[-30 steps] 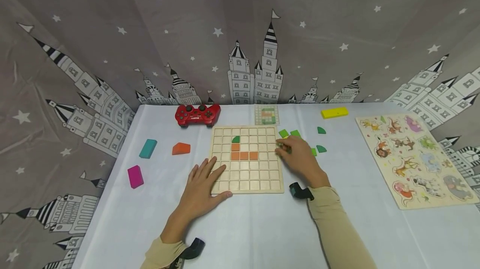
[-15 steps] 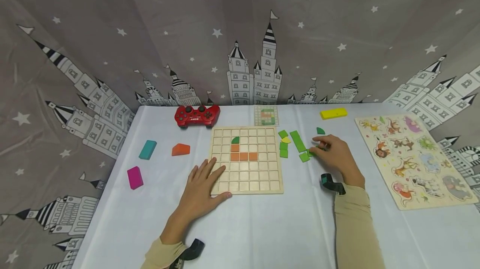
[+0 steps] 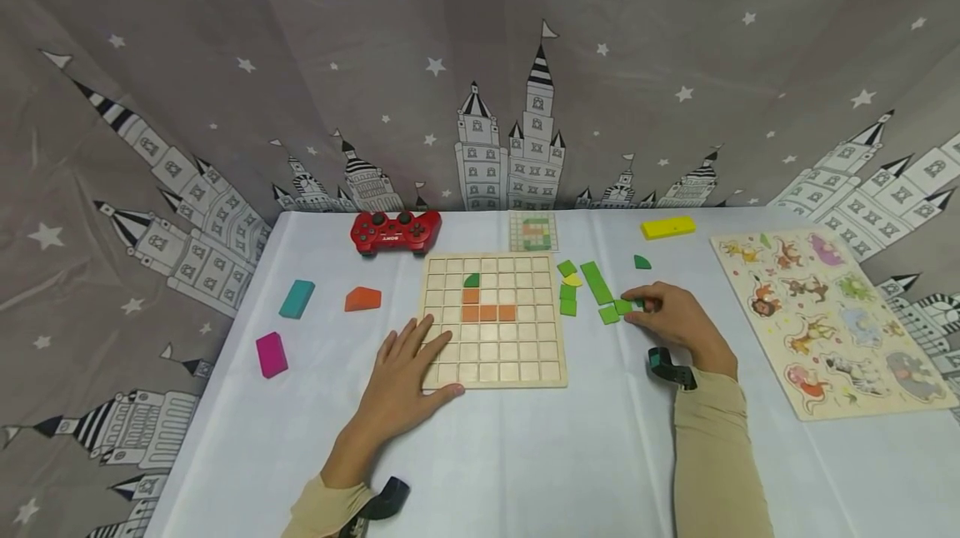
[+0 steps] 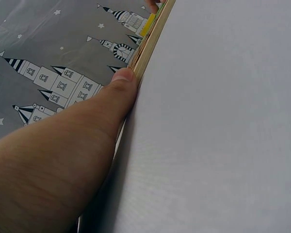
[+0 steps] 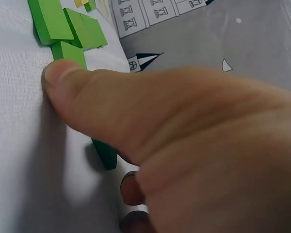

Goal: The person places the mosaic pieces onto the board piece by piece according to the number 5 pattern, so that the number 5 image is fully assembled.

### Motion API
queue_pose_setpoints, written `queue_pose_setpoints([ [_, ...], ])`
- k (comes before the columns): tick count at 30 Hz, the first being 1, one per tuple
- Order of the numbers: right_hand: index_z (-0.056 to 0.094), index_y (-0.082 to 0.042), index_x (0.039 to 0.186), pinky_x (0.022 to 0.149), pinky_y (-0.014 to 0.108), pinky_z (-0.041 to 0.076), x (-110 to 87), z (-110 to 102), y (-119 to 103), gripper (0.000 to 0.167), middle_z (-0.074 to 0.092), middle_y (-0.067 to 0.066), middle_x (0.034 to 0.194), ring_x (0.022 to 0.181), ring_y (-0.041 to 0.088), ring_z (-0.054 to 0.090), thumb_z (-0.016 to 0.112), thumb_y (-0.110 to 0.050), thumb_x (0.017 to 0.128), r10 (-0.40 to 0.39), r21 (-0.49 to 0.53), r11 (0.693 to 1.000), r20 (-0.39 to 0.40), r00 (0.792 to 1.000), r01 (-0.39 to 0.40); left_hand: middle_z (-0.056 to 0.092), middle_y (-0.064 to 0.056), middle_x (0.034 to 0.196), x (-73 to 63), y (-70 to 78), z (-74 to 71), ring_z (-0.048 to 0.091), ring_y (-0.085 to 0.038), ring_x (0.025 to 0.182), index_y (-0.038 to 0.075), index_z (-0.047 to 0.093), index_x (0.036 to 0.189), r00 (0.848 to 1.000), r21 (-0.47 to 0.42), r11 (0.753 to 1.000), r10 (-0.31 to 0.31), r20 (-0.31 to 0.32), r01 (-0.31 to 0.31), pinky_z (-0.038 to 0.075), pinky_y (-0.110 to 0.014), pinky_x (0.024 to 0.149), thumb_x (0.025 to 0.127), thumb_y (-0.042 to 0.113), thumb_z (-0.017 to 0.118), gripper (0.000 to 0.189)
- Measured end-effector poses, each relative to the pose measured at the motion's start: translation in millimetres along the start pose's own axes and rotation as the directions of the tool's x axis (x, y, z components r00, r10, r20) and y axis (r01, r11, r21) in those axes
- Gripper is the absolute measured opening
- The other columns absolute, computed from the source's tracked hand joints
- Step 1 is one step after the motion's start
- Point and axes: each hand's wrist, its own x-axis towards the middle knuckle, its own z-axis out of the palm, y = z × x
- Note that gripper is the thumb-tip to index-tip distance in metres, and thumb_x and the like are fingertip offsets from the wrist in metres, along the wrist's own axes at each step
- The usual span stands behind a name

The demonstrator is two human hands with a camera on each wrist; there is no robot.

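Our left hand [image 3: 401,376] rests with spread fingers at the near left corner of the grid board [image 3: 498,351]; a light, steady press there should stop it sliding. Right of the board, our right hand [image 3: 671,317] has its thumb and index finger close together at a dark green quarter piece [image 5: 106,156]; we cannot tell whether they pinch it. On the board side of the thumb lies 1 light green square [image 3: 623,307], near enough to snag, so we would do best to take the quarter by its edges and lift straight up. The board bears 4 orange squares [image 3: 488,314] and 1 green quarter [image 3: 472,280], which we should avoid knocking. The pattern card [image 3: 533,231], just beyond the board, merits a glance.
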Motion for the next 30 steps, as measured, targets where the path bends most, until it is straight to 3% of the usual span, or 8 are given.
queue_pose_setpoints([
  [13, 0.067, -0.003, 0.125, 0.081, 0.038, 0.039, 2.2, 2.6, -2.3, 0.038, 0.054, 0.007, 0.093, 0.095, 0.025, 0.05, 0.072, -0.026, 0.095, -0.013, -0.021, 1.0, 0.001, 1.0, 0.013, 0.03, -0.011, 0.168, -0.6, 0.6, -1.2, 0.021, -0.038, 0.157, 0.023, 0.048, 0.153, 1.0, -0.003, 1.0, -0.002, 0.0, 0.002, 0.014, -0.06, 0.127, 0.083, 0.065, 0.07, 0.084],
  [20, 0.068, -0.003, 0.124, 0.079, 0.037, 0.041, -0.6, 3.0, -5.9, 0.037, 0.056, 0.007, 0.094, 0.093, 0.024, 0.051, 0.071, -0.027, 0.096, -0.012, -0.015, 1.0, -0.079, 0.997, 0.011, 0.03, -0.011, 0.168, -0.3, 1.2, 0.3, 0.022, -0.038, 0.157, 0.023, 0.048, 0.153, 1.0, 0.002, 1.0, 0.002, 0.005, -0.002, 0.015, -0.06, 0.126, 0.083, 0.066, 0.069, 0.084],
  [26, 0.07, -0.005, 0.121, 0.073, 0.036, 0.04, 6.5, 11.6, -33.8, 0.035, 0.053, 0.006, 0.086, 0.084, 0.022, 0.05, 0.074, -0.026, 0.094, -0.057, -0.026, 0.998, -0.155, 0.986, 0.053, 0.031, -0.011, 0.168, -1.1, -0.8, 0.0, 0.022, -0.038, 0.157, 0.022, 0.049, 0.153, 1.0, -0.009, 1.0, 0.009, -0.014, -0.009, 0.015, -0.06, 0.126, 0.083, 0.064, 0.071, 0.085],
  [30, 0.072, -0.005, 0.121, 0.071, 0.034, 0.039, 14.8, 23.6, -55.5, 0.035, 0.054, 0.005, 0.085, 0.08, 0.02, 0.049, 0.076, -0.026, 0.093, -0.131, -0.04, 0.991, -0.175, 0.976, 0.126, 0.03, -0.011, 0.168, 0.3, -2.3, 2.3, 0.022, -0.038, 0.157, 0.023, 0.048, 0.153, 1.0, -0.007, 1.0, 0.017, -0.016, -0.017, 0.014, -0.06, 0.126, 0.083, 0.065, 0.071, 0.085],
])
